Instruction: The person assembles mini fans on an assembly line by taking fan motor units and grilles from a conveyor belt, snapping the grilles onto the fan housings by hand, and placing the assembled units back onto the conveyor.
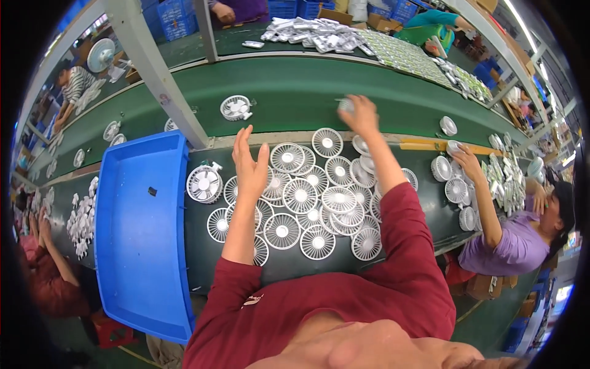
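Note:
My left hand [251, 166] hovers open, fingers spread, above a heap of white round fan grilles [307, 203] on the dark bench; it holds nothing. A whole small white fan [204, 182] lies just left of it. My right hand [359, 114] reaches out over the green conveyor belt [295, 92] with its fingers closed on a small white fan part [345, 104], mostly hidden by the hand. Another white fan [235, 107] lies on the belt to the left.
A big blue tray [144, 240] with one small dark piece lies left of the grilles. A grey post [163, 80] slants across the belt. A person in purple [513, 243] works at my right among more fans; other people sit at the left and far side.

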A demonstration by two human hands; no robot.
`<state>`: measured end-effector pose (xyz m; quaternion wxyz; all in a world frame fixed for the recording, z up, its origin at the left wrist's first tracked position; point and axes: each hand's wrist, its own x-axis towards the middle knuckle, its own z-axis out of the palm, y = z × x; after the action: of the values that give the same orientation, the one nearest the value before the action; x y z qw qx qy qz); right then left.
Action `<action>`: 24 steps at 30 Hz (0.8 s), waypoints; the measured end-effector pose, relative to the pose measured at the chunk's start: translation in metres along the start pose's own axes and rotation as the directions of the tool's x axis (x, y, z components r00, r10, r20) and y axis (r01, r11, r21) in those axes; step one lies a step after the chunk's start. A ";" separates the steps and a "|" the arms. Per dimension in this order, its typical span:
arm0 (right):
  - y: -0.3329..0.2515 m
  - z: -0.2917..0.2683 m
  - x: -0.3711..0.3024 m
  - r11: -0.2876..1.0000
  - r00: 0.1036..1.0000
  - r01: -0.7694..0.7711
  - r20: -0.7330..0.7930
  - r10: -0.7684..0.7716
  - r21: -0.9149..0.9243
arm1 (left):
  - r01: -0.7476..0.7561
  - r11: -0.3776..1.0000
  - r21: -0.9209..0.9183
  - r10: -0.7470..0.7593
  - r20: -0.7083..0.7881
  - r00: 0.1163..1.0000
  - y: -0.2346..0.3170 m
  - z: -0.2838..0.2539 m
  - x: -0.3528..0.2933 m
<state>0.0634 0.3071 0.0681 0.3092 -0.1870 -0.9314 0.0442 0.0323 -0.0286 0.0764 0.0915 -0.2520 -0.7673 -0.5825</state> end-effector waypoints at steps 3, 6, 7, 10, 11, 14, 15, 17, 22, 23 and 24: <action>0.015 -0.014 -0.019 0.986 0.991 -0.079 0.093 0.093 -0.146 | -0.052 0.992 0.116 0.052 0.005 0.999 -0.009 -0.012 0.010; 0.009 -0.018 -0.034 0.972 0.974 0.131 0.155 -0.163 0.197 | -0.178 0.954 0.242 0.172 0.047 0.984 -0.022 -0.004 0.042; -0.003 -0.019 -0.040 0.946 0.957 0.137 0.206 -0.203 0.295 | -0.219 0.932 0.287 0.212 0.055 0.976 -0.028 0.000 0.057; -0.035 -0.011 -0.052 0.870 0.865 0.170 0.352 -0.357 0.464 | -0.266 0.859 0.437 0.238 0.120 0.964 -0.077 0.010 0.112; -0.037 -0.005 -0.057 0.872 0.836 0.147 0.413 -0.362 0.468 | -0.191 0.817 0.545 0.167 0.094 0.982 -0.087 0.020 0.123; -0.046 -0.010 -0.067 0.899 0.840 0.183 0.412 -0.354 0.399 | -0.126 0.711 0.692 -0.004 0.184 0.983 -0.103 0.034 0.154; -0.043 -0.013 -0.067 0.898 0.830 0.185 0.425 -0.360 0.399 | -0.131 0.665 0.735 -0.048 0.218 0.975 -0.107 0.040 0.161; -0.032 -0.013 -0.068 0.902 0.849 0.190 0.396 -0.349 0.388 | -0.154 0.601 0.784 -0.150 0.300 0.942 -0.109 0.052 0.174; -0.039 -0.014 -0.050 0.296 0.862 -0.424 0.482 -0.156 0.856 | -0.112 0.604 0.789 -0.213 0.295 0.931 -0.137 0.020 0.185; -0.053 -0.026 -0.046 -0.077 0.780 -0.622 0.610 -0.139 0.779 | -0.186 0.594 0.782 -0.172 0.349 0.921 -0.153 0.002 0.184; -0.041 -0.023 -0.044 -0.252 0.754 -0.655 0.637 -0.157 0.713 | -0.137 0.656 0.742 -0.185 0.334 0.924 -0.144 0.010 0.179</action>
<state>0.0962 0.2514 0.0701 0.0525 -0.0672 -0.5193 0.8503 -0.1901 0.0032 0.0292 0.0287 -0.2889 -0.9447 -0.1523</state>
